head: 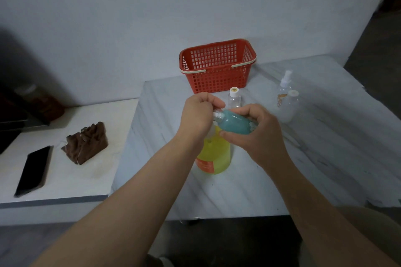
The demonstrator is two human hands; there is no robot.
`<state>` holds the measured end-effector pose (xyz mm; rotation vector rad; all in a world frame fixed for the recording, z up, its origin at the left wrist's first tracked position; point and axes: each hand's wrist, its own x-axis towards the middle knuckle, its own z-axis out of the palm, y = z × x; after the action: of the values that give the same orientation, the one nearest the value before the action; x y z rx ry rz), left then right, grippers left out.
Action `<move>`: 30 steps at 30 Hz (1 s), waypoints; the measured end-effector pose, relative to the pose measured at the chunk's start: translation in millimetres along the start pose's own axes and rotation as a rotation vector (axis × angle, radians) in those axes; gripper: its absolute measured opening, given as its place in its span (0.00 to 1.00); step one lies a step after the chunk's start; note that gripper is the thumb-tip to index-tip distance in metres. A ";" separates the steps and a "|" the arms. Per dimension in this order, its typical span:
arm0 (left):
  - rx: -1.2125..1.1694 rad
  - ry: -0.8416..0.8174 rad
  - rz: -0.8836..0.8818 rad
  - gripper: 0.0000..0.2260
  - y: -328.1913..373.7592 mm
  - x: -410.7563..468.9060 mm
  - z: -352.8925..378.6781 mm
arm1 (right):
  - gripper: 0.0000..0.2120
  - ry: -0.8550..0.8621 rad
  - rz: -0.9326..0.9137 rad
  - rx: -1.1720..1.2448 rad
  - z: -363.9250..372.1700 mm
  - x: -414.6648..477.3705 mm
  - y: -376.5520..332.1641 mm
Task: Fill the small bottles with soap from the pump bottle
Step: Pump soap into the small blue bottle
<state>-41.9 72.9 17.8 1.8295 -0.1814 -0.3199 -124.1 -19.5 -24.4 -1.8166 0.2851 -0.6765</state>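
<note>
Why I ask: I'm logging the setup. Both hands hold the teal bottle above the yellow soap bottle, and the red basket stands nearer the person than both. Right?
Not quite. In the head view the red basket stands at the far side of the table, behind the yellow soap bottle, not nearer the person. The left hand and right hand do hold the teal bottle above it.

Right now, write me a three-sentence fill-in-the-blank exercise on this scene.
The right hand grips the teal bottle, the left hand pinching its neck, above the pump bottle of ____ soap.
The basket behind them is ____.
On the side table a black ____ lies left of the brown object.
Missing words: yellow; red; phone.
</note>
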 end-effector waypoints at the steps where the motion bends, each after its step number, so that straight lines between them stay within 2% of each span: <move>1: 0.007 0.000 -0.001 0.17 -0.5 0.8 0.1 | 0.23 0.000 0.000 0.000 -0.1 0.1 0.5; 9: 0.049 -0.063 0.033 0.17 -3.8 0.1 -0.8 | 0.23 -0.013 0.058 0.059 0.2 -4.2 3.1; 17: 0.049 -0.041 0.058 0.17 -13.7 6.8 1.6 | 0.22 -0.020 0.118 0.084 3.5 -3.0 9.9; 30: 0.045 -0.035 0.014 0.16 -3.8 0.8 -1.2 | 0.22 -0.018 0.065 0.035 -0.2 -2.1 1.7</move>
<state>-41.0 74.8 14.4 1.8674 -0.2274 -0.3410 -125.8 -19.2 -26.5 -1.7713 0.3168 -0.6155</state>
